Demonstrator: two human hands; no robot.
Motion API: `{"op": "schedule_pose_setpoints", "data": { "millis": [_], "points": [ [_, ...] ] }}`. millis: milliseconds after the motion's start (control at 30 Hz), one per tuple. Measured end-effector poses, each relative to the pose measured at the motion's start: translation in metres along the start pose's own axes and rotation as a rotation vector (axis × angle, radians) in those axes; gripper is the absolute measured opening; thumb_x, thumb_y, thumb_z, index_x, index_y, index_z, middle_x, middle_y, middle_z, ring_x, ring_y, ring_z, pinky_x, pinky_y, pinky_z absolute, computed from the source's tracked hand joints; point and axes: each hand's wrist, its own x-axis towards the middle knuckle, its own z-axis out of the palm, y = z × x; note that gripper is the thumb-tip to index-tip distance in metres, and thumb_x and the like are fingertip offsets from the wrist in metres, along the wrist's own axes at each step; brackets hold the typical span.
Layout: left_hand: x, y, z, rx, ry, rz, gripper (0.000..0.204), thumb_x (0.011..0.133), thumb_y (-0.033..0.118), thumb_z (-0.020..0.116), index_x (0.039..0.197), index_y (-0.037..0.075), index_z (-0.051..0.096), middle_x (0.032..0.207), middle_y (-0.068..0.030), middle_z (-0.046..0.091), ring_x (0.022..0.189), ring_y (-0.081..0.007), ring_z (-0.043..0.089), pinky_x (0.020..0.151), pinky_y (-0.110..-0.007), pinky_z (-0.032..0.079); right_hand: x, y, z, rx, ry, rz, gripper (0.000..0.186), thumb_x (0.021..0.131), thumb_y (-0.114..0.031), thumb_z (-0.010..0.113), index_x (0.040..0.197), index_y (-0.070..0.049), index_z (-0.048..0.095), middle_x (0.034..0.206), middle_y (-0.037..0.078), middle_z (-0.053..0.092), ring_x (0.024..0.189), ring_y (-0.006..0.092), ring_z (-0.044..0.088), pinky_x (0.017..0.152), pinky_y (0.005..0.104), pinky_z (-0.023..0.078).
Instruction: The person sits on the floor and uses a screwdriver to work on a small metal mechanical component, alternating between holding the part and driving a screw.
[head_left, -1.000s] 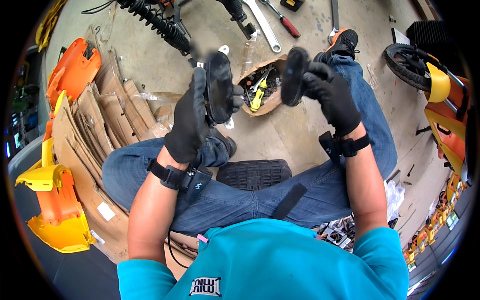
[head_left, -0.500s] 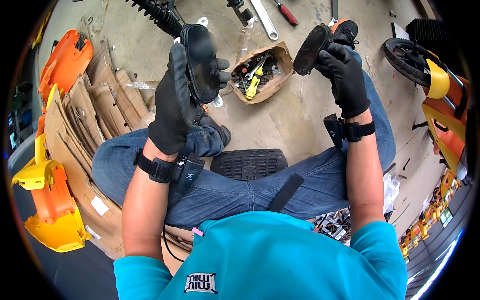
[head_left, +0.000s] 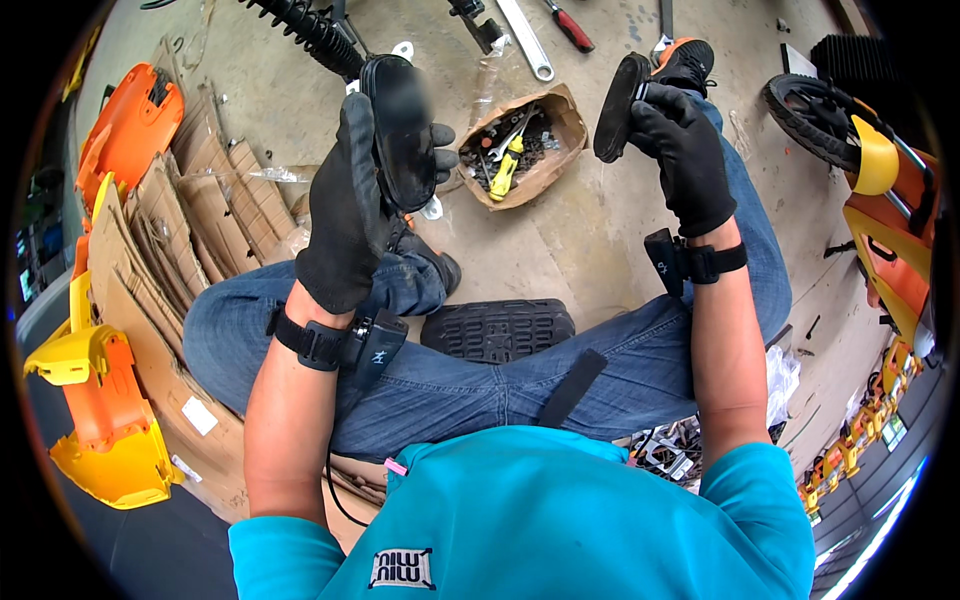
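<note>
My left hand (head_left: 345, 215), in a black glove, is closed round an oblong glossy black part (head_left: 398, 140), held upright, with metal tabs at its top and bottom. My gloved right hand (head_left: 680, 155) grips a thinner oval black piece (head_left: 618, 110), tilted slightly, apart from the first part. Below and between them, an open paper bag (head_left: 548, 165) on the floor holds wrenches, a yellow-handled tool (head_left: 505, 172) and small hardware.
A coil shock (head_left: 315, 35), large wrench (head_left: 525, 35) and red-handled tool (head_left: 568, 25) lie ahead. Flattened cardboard (head_left: 215, 190) and orange panels (head_left: 128, 120) are left. A wheel (head_left: 800, 120) with yellow-orange bodywork is right. A black mat (head_left: 495, 330) sits near my legs.
Since a second ago both hands and their parts have moved farther forward, the left also leftward. The piece in my right hand has changed its tilt slightly since half a second ago.
</note>
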Motion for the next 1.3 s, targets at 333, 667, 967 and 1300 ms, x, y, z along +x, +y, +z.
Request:
{"op": "schedule_pose_setpoints", "data": {
  "millis": [333, 667, 967, 1300],
  "points": [
    [-0.001, 0.001, 0.005, 0.070, 0.021, 0.002, 0.062, 0.104, 0.054, 0.032, 0.133, 0.002, 0.048, 0.112, -0.0194, 0.066, 0.093, -0.0238, 0.069, 0.085, -0.034, 0.057, 0.001, 0.001, 0.001, -0.034, -0.013, 0.007, 0.029, 0.092, -0.010, 0.066, 0.115, 0.005, 0.058, 0.102, 0.009, 0.066, 0.090, 0.0147, 0.066, 0.085, 0.0288, 0.055],
    [0.001, -0.002, 0.001, -0.023, -0.002, -0.006, 0.060, 0.104, 0.052, 0.036, 0.135, 0.001, 0.047, 0.113, -0.0210, 0.066, 0.094, -0.0253, 0.070, 0.086, -0.035, 0.058, 0.001, 0.001, 0.003, -0.048, -0.016, 0.018, 0.027, 0.092, -0.010, 0.064, 0.115, 0.005, 0.059, 0.102, 0.008, 0.066, 0.089, 0.0139, 0.065, 0.083, 0.0284, 0.054],
    [-0.001, -0.001, 0.004, 0.009, 0.013, -0.006, 0.061, 0.104, 0.052, 0.037, 0.134, 0.000, 0.048, 0.113, -0.0208, 0.066, 0.094, -0.0251, 0.070, 0.085, -0.035, 0.058, 0.002, 0.007, 0.005, -0.108, 0.006, 0.008, 0.029, 0.091, -0.010, 0.065, 0.115, 0.005, 0.060, 0.098, 0.008, 0.067, 0.084, 0.0118, 0.064, 0.077, 0.0263, 0.054],
    [-0.004, 0.002, 0.010, 0.016, -0.034, 0.011, 0.061, 0.107, 0.048, 0.027, 0.136, -0.001, 0.048, 0.113, -0.0206, 0.066, 0.094, -0.0277, 0.067, 0.089, -0.038, 0.055, 0.031, 0.058, -0.010, -0.301, 0.061, 0.065, 0.027, 0.085, -0.007, 0.067, 0.108, 0.006, 0.064, 0.087, 0.007, 0.068, 0.075, 0.0113, 0.062, 0.069, 0.0256, 0.051]
  ]
}}
